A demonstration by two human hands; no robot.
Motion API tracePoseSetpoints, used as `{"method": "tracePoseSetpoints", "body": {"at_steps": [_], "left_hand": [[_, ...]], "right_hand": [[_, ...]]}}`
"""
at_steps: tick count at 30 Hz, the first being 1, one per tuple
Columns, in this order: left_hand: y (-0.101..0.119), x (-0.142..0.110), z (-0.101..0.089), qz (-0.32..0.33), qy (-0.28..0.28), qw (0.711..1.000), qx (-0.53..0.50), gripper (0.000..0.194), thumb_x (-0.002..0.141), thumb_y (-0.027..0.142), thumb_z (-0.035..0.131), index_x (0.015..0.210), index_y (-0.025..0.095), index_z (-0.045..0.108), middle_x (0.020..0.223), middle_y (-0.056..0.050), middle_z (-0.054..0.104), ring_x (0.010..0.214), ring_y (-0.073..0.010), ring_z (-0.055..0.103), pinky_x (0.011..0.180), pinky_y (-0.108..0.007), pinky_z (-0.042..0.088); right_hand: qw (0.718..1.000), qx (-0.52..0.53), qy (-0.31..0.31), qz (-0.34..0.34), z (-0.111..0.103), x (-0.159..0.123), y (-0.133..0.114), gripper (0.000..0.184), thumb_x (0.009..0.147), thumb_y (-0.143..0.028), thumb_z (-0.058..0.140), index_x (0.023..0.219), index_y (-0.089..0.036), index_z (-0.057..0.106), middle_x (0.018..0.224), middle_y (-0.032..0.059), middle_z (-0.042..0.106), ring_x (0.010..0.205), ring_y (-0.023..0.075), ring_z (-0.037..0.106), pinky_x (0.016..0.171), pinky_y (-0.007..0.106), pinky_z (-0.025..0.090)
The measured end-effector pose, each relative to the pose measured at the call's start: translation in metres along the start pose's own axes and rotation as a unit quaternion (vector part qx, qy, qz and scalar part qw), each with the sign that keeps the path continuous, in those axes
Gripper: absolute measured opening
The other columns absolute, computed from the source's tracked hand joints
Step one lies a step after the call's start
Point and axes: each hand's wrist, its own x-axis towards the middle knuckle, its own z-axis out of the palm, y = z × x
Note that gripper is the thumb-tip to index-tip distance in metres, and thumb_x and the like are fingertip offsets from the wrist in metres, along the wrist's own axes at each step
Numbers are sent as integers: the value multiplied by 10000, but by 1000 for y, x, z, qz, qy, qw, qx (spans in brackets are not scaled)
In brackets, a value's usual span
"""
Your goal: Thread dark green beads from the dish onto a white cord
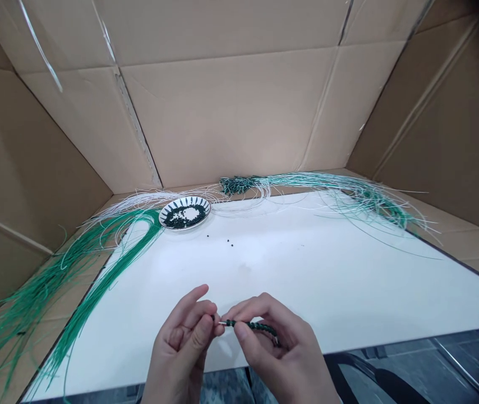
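Note:
Near the table's front edge, my right hand (279,345) is closed around a dark green beaded strand (260,326), which curves back into the palm. A short white end of the strand points left toward my other hand. Facing it, my left hand (189,336) pinches thumb against fingers, with a small dark bead (213,317) showing at the tips. The white end reaches those fingertips; whether it passes into the bead is too small to tell. Further back stands an oval plate (185,227) with a striped rim, holding many dark beads.
Several loose beads (228,240) lie on the white tabletop (307,269). Long green strands (109,275) spread over the left edge. A bundle of finished-looking dark green pieces (239,184) lies at the back, its pale strands trailing right. Cardboard walls (231,112) enclose the table.

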Motion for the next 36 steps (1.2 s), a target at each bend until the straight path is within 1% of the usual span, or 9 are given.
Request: {"method": "tracePoseSetpoints", "body": {"at_steps": [3,6,9,11,16,20,27,31,36], "left_hand": [[1,-3,0,38,0,999,10,489,413,283,1037,866,288,854,674,38,809,567,-76,737,612,-72,568],[0,-5,-2,81,10,996,36,521,443,301,1029,929,305,841,734,37,819,636,-86,749,626,-65,562],[0,-7,-3,113,14,991,67,535,470,334,1020,970,320,828,774,38,820,661,-92,750,651,-78,570],[0,-9,-3,125,13,989,82,532,482,343,1016,977,320,821,790,38,818,671,-97,749,667,-90,577],[-1,-12,-4,135,15,987,88,523,487,344,1015,969,307,814,805,32,817,670,-101,754,661,-92,584],[-1,-13,-4,140,17,986,87,525,490,338,1015,973,306,811,791,39,821,657,-97,759,664,-83,585],[0,-14,-1,144,16,986,87,531,471,335,1019,956,292,804,771,30,813,641,-121,759,630,-113,600],[-1,-15,0,166,10,982,86,490,500,348,1009,942,314,800,776,29,809,640,-136,760,629,-149,613],[-3,-15,-6,233,-14,963,132,432,615,272,960,1007,332,788,837,14,820,711,-156,774,673,-165,614]], "right_hand": [[1000,-10,21,-14,6,-2,-4,114,763,-310,778,746,-214,718,883,72,764,669,146,606,529,213,415],[997,-48,36,-47,10,-4,-9,63,718,-219,765,720,-214,702,845,54,773,527,98,503,441,208,303],[991,-89,40,-91,12,-5,-12,61,730,-188,718,704,-217,669,820,40,769,442,63,368,412,234,206],[990,-97,40,-98,13,-7,-12,72,746,-198,699,698,-213,647,829,46,758,441,59,377,416,240,200],[991,-90,45,-85,13,-9,-14,105,757,-217,702,691,-211,620,842,52,737,531,90,558,437,206,291],[992,-79,42,-90,12,-8,-13,101,749,-196,713,696,-215,630,825,53,735,545,103,585,421,197,305],[990,-93,20,-105,5,-8,-4,65,800,-204,688,741,-218,664,863,58,737,493,86,506,394,203,261],[987,-104,25,-117,7,-8,-6,80,785,-198,670,726,-224,622,842,49,722,535,106,547,412,214,228],[987,-125,16,-100,8,-5,-14,89,747,-182,667,701,-194,592,820,50,728,442,44,323,415,234,125]]}}
